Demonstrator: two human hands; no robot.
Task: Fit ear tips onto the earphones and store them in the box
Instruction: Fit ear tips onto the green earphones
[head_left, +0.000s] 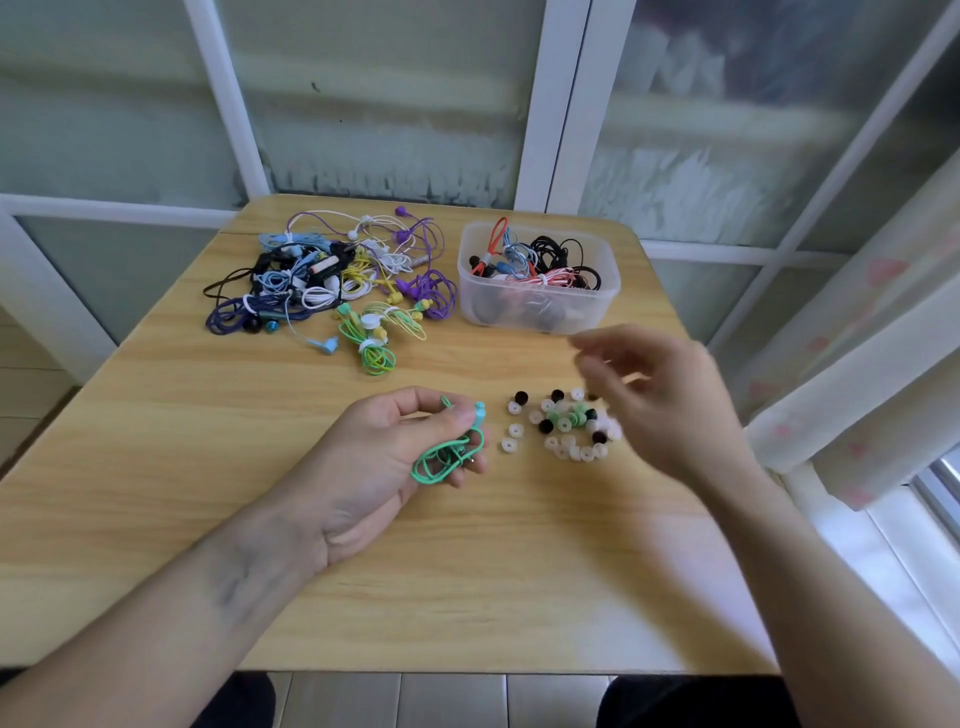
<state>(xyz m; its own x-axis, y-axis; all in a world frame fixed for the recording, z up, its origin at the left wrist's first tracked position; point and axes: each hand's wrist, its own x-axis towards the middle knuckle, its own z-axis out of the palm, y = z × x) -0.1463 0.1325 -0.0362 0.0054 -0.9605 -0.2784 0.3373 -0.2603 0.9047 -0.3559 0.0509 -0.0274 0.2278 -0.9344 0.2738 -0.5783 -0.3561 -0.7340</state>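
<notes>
My left hand (395, 457) grips a coiled mint-green earphone (449, 452) above the wooden table, with one teal earbud sticking up past my thumb. To its right lies a scatter of ear tips (563, 426) in white, black and green. My right hand (660, 395) hovers blurred over the right side of that scatter, fingers loosely curled; whether it pinches a tip is unclear. A clear plastic box (540, 306) at the back right holds several bundled earphones in red, black and blue.
A tangled pile of earphones (332, 280) in purple, blue, yellow, white and green covers the back left of the table (208, 467). A window frame rises behind the table, and a curtain hangs at the right.
</notes>
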